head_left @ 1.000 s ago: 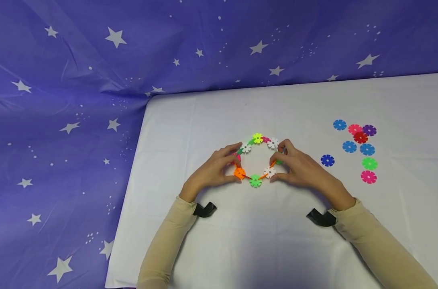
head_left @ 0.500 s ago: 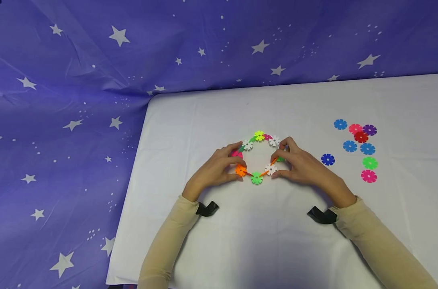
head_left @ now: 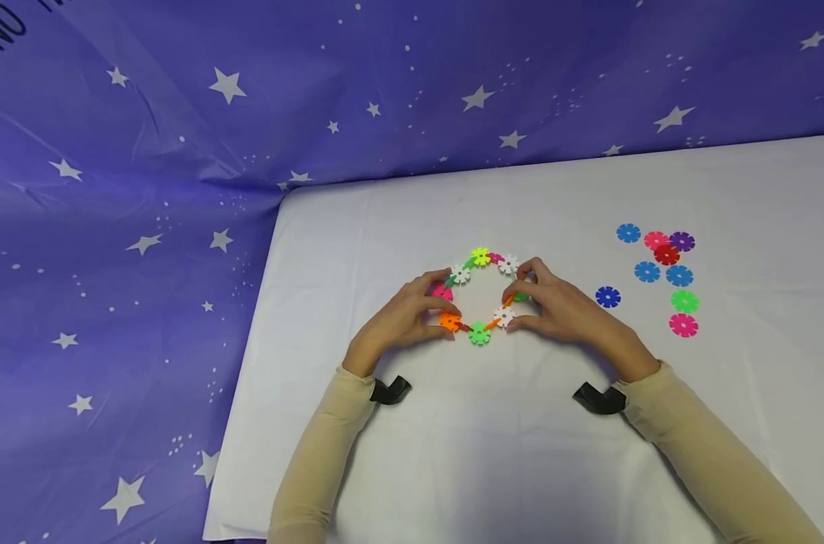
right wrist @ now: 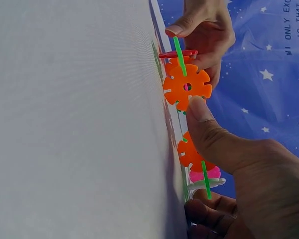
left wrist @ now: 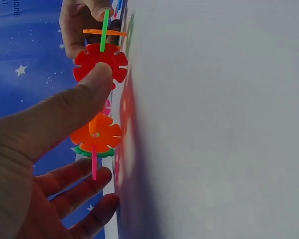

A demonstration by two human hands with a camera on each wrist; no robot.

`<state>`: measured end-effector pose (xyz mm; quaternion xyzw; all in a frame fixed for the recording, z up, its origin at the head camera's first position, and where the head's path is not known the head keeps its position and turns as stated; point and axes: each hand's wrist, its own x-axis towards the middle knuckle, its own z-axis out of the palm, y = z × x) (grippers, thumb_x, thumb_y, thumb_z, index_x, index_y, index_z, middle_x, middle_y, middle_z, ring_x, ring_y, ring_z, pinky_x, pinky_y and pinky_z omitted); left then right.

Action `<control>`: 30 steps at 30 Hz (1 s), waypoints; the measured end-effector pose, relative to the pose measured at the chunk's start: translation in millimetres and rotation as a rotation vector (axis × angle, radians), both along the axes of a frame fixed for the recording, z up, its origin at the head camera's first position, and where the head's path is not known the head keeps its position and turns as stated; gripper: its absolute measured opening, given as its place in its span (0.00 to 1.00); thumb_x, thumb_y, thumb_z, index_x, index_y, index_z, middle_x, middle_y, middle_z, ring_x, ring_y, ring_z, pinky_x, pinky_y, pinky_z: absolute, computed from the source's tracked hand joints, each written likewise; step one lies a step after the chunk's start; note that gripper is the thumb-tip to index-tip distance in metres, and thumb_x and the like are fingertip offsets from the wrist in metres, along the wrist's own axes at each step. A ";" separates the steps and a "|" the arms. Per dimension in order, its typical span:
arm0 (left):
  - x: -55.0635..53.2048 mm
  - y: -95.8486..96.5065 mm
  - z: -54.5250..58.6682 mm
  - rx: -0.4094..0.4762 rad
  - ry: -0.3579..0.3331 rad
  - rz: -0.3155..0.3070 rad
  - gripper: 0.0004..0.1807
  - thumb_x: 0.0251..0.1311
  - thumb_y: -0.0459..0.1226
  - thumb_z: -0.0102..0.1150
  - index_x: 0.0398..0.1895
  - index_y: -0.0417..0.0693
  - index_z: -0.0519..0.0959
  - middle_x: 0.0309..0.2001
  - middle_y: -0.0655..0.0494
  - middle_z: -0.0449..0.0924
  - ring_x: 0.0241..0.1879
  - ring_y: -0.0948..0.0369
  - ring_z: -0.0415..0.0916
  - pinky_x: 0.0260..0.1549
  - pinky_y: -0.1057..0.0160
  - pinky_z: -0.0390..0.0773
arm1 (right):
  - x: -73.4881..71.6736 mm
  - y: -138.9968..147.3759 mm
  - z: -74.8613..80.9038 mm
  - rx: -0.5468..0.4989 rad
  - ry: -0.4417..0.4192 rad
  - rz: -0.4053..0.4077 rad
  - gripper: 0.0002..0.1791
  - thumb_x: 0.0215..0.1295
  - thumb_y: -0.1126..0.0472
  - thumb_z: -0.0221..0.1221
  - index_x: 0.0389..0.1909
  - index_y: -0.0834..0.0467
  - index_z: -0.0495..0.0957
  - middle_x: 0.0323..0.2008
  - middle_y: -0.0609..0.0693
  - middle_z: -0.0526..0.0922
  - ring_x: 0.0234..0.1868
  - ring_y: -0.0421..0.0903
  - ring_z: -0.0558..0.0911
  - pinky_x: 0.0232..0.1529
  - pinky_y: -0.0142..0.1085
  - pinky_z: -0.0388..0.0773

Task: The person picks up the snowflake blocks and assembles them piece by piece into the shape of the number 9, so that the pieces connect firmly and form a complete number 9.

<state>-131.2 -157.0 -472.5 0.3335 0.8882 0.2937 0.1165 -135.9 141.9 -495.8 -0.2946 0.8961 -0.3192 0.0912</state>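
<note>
A ring of plastic snowflake discs, slotted together in several colours, lies between both hands low over the white tablecloth. My left hand grips its left side, around an orange disc and a pink disc. On the opposite side my right hand holds it by a white disc, fingers curled over the green one behind. In the left wrist view the thumb presses a red disc. The right wrist view has the thumb against an orange disc. Some discs are partly hidden by fingers.
Loose discs lie to the right: a dark blue one, a green one, a pink one and several more, some overlapping. A purple star-patterned cloth borders the table's back and left.
The head view has shifted slightly. Both hands keep their hold on the ring of discs, whose shape looks nearly the same; the loose discs have not been touched.
</note>
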 end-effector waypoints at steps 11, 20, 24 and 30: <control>0.7 1.4 1.2 -0.073 0.036 -0.023 0.21 0.46 0.47 0.77 0.45 0.56 0.86 0.72 0.42 0.60 0.69 0.47 0.63 0.64 0.45 0.65 | -1.4 0.0 -1.6 0.001 -0.028 0.008 0.24 0.50 0.46 0.73 0.48 0.48 0.81 0.57 0.56 0.66 0.45 0.53 0.75 0.44 0.46 0.75; 1.1 -6.7 3.9 -0.037 0.035 0.008 0.30 0.44 0.44 0.79 0.54 0.53 0.80 0.73 0.44 0.57 0.69 0.49 0.64 0.65 0.48 0.67 | -2.0 1.8 -1.7 -0.023 0.002 0.028 0.25 0.52 0.46 0.73 0.50 0.48 0.80 0.58 0.57 0.66 0.42 0.52 0.76 0.42 0.45 0.75; 0.5 -9.1 4.9 0.004 0.043 0.011 0.29 0.44 0.43 0.79 0.53 0.52 0.80 0.72 0.44 0.59 0.67 0.51 0.67 0.63 0.51 0.69 | -2.7 4.2 -1.6 -0.020 -0.002 0.045 0.29 0.51 0.46 0.73 0.55 0.46 0.79 0.59 0.57 0.66 0.43 0.51 0.76 0.43 0.45 0.75; -0.7 -7.9 3.3 0.021 0.062 -0.002 0.16 0.49 0.41 0.76 0.42 0.53 0.83 0.71 0.45 0.62 0.65 0.51 0.68 0.62 0.51 0.70 | -2.9 7.1 -0.3 -0.020 -0.007 0.061 0.25 0.53 0.52 0.73 0.54 0.48 0.79 0.57 0.56 0.67 0.37 0.46 0.73 0.38 0.38 0.72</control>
